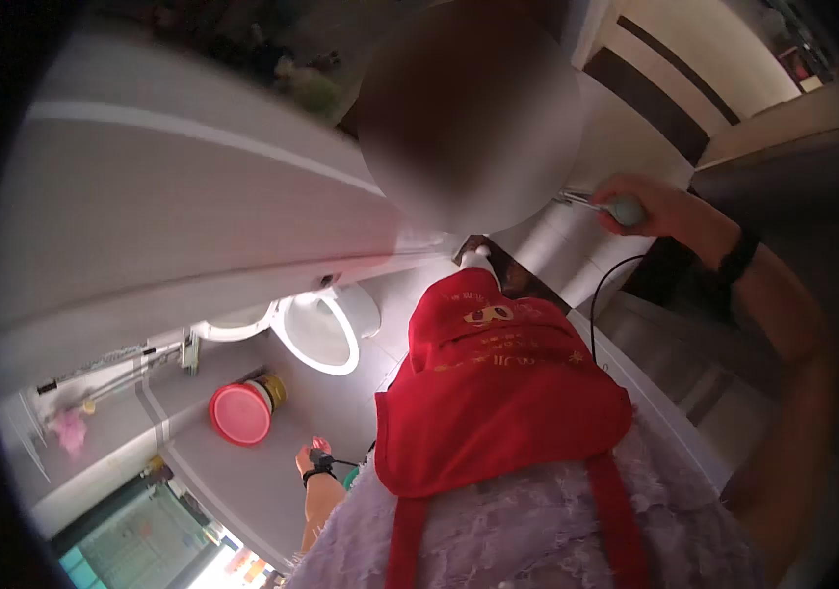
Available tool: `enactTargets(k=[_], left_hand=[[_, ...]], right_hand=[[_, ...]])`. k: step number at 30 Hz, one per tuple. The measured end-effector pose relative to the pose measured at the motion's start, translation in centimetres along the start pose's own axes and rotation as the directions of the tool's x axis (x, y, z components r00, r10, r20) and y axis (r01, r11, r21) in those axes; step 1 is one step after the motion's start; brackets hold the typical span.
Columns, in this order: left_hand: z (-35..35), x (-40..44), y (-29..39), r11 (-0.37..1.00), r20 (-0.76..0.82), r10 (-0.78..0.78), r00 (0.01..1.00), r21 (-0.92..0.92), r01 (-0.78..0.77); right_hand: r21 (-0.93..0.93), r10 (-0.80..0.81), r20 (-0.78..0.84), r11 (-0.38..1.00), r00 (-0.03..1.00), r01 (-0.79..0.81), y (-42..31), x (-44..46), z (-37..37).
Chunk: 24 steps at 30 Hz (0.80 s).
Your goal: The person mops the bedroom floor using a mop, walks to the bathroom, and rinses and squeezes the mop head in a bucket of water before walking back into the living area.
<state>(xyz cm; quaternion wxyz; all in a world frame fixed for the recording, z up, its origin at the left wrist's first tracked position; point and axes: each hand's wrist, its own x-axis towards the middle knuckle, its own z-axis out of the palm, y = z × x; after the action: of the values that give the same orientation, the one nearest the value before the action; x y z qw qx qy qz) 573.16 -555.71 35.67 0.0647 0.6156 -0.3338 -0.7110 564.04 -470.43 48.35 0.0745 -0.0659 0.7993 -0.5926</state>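
My right hand (pixel 635 204) is raised at the upper right, fingers wrapped round a tool with a rounded grey-green handle (pixel 626 210). Its thin metal end (pixel 576 198) points left; its exact kind does not show. Low on the left, my left hand (pixel 314 454) hangs beside my body, small and partly covered by a black device at the wrist. Whether its fingers are closed or hold anything is unclear. A red apron (pixel 498 412) with yellow print covers my front, and a white shoe (pixel 479 257) shows beyond it.
A toilet with a white seat (pixel 349 339) stands left of me. Behind my left hand is a bucket with a pink-red rim (pixel 240 413). A pale wall (pixel 194 206) fills the left, and a dark cable (pixel 598 294) curves at right. A blurred round patch hides the upper middle.
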Motion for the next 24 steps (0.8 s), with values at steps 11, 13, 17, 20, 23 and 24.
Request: enactTargets(k=[11,13,17,20,23,24], left_hand=[[14.1,-5.9,-17.0,0.997,-0.07,0.021,0.997,0.076,-0.016],[14.7,-2.4,-20.0,0.932,-0.096,-0.264,0.96,-0.28,0.229],[18.0,0.5,-26.9,0.983,-0.078,-0.172,0.982,-0.084,0.166],[23.4,-2.3,-30.0,0.978,-0.136,-0.199,0.971,-0.083,0.189],[28.8,-5.1,-32.3,0.959,0.396,0.023,0.918,0.25,-0.132],[30.7,-6.8,-34.0,0.946,0.413,0.062,0.908,0.265,-0.185]], right_hand=[[0.844,0.584,0.121,0.366,0.803,-0.393,4.9,5.6,-15.8],[0.048,0.257,-0.14,0.966,0.956,-0.252,4.5,6.6,-17.9],[0.528,0.524,-0.064,0.74,0.85,-0.417,6.1,8.2,-24.5],[0.897,0.622,0.102,0.28,0.776,-0.342,6.2,7.5,-28.0],[0.863,0.631,-0.053,0.419,0.774,-0.282,7.8,8.2,-32.9],[0.894,0.623,-0.03,0.366,0.782,-0.257,7.8,8.7,-35.3]])
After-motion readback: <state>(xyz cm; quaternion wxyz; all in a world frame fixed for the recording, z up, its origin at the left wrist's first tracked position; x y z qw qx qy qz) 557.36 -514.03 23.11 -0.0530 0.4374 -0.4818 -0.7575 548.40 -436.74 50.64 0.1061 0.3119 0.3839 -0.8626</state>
